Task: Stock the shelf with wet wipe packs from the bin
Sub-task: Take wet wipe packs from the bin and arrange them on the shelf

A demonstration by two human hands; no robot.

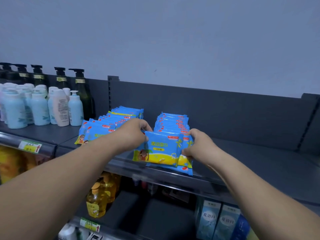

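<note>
Together, outstretched left hand (134, 131) and right hand (197, 144) pinch opposite ends of wet wipe packs (159, 149), fingers (146, 126) curled.

- Left hand (133, 130) pinches the upper left corner of the front pack (158, 149) of wet wipes, blue and yellow.
- Right hand (197, 144) grips the right end of a second pack (186, 161), which lies just behind the front one and overlaps it.
- Both packs sit at the front edge of the dark grey shelf (259, 163).
- Behind them stand two rows of the same packs: the left row (110, 123) and the right row (173, 121), with a gap between.
- Further left on the shelf are pale blue bottles (39, 108) and dark pump bottles (80, 90).
- Yellow bottles (97, 200) and blue boxes (218, 222) are on the level below.
</note>
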